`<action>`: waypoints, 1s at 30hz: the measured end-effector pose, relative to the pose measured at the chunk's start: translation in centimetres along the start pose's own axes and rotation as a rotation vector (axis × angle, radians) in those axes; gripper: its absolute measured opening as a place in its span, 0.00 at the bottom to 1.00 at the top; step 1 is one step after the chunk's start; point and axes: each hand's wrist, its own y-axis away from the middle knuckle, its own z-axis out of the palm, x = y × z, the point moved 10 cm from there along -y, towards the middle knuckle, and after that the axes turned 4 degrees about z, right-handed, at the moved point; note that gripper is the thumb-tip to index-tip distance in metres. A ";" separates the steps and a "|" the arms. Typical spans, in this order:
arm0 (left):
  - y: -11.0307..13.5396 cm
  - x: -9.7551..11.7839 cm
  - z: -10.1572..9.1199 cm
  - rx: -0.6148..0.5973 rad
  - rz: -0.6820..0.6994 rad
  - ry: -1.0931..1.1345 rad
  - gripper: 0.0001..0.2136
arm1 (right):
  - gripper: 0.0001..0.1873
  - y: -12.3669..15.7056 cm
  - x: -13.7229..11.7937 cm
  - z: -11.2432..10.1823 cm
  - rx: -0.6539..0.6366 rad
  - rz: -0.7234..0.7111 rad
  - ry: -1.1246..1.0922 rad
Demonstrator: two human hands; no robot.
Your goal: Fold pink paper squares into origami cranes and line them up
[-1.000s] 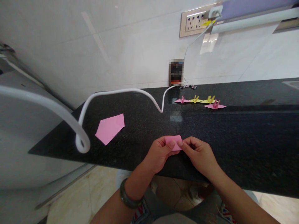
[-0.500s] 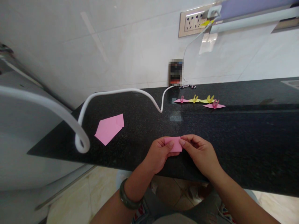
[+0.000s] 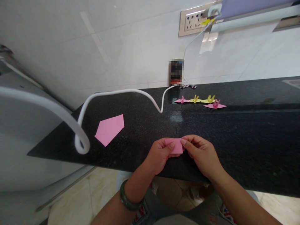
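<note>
My left hand (image 3: 157,157) and my right hand (image 3: 202,154) meet at the near edge of a black granite counter (image 3: 246,140). Both pinch a small folded pink paper (image 3: 175,145) between thumb and fingers, the left on its left side and the right on its right corner. A green bangle (image 3: 127,200) is on my left wrist.
A larger folded pink sheet (image 3: 109,129) lies to the left. A thick white cable (image 3: 112,97) loops over the counter. Several small pink and yellow paper cranes (image 3: 201,101) stand in a row near the wall, by a dark blurred object (image 3: 176,72). A wall socket (image 3: 191,22) is above.
The pink paper has gone from slightly open layers to a flatter fold. Both hands have stayed in place with only small finger shifts.
</note>
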 end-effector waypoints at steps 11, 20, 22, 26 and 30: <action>0.1 0.2 0.2 -0.009 0.017 -0.016 0.11 | 0.09 0.0 -0.2 0.1 -0.018 -0.003 -0.028; 0.1 0.1 0.2 -0.022 0.022 -0.006 0.10 | 0.09 0.0 0.0 0.2 -0.017 0.011 -0.031; 0.1 0.1 0.2 -0.025 0.022 -0.010 0.11 | 0.09 0.0 0.0 0.2 -0.017 0.008 -0.028; 0.1 0.1 0.0 -0.014 0.021 -0.023 0.11 | 0.09 0.0 -0.1 0.1 -0.014 0.005 -0.026; 0.1 0.1 0.1 -0.020 0.013 -0.028 0.12 | 0.09 0.0 -0.2 0.3 -0.027 -0.008 -0.020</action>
